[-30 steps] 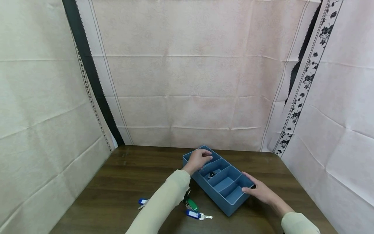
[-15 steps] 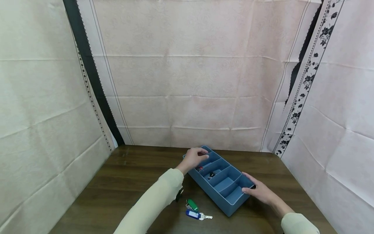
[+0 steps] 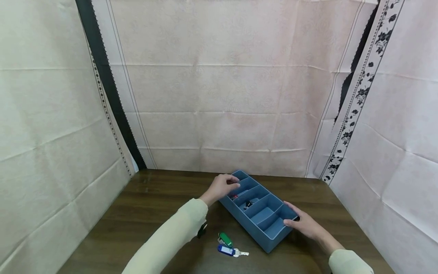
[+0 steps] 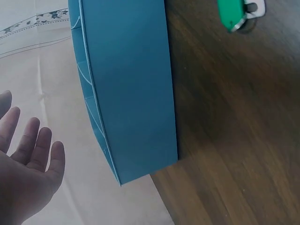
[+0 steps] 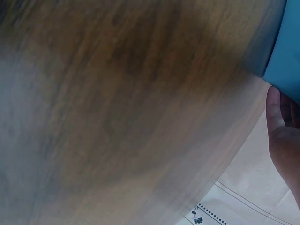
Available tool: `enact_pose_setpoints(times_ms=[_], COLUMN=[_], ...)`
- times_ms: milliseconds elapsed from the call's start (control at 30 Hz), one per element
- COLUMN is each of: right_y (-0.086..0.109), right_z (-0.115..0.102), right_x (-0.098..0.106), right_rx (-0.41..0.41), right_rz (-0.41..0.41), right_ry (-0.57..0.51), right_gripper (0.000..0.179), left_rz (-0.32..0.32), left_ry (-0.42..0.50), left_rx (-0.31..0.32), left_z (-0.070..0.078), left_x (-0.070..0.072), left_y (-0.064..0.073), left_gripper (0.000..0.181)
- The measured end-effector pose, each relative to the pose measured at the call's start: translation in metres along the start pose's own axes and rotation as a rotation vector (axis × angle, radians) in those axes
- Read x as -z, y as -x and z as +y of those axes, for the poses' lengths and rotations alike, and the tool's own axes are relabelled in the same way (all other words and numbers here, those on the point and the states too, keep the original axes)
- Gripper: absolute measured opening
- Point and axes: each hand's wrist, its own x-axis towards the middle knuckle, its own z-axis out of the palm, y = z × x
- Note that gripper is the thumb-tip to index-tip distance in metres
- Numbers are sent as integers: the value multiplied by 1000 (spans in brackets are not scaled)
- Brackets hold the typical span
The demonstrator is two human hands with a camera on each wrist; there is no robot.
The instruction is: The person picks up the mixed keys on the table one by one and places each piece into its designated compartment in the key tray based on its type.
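Pale cream patterned cloth (image 3: 219, 95) hung behind and on both sides of a dark brown wood-grained table (image 3: 130, 220). A long blue rectangular compartment tray (image 3: 248, 226) stood on the table at an angle. The right hand (image 3: 304, 225) gripped the tray's right-hand corner between thumb and fingers. The left hand (image 3: 220, 188) was above the tray's far end, fingers loosely bent and spread, nothing seen in it. Near the tray's front side lay a key with a blue plastic tag (image 3: 234, 252), just beside a green plastic key tag (image 3: 225, 239). Adjacent compartments held a small black object (image 3: 248, 204) and a small red object (image 3: 234, 197), too small to identify.
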Motion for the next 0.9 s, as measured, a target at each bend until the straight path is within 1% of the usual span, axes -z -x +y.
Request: enact_pose_setpoints(times_ms=[100,333,533,633,900], right_y=[1,1,-1,-2,-1], right_z=[0,1,2,2,1], right_x=[0,2,1,2,2], right_rx=[5,6,-8,-17,-16], right_rz=[-7,-6,-11,-6,-4], right_ry=[6,3,13,6,11], right_gripper=[74,74,74,74,74], left_rz=[-3,-7,-21,-26,-26], left_ry=[-4,-1,10,22,5], left_rx=[5,-30,-29,-28,-8], left_z=[-1,-4,-9,-15,-34], left_x=[5,22,36,41,53], left_y=[4,14,25,30,45], left_gripper=[32,28,26,27,26])
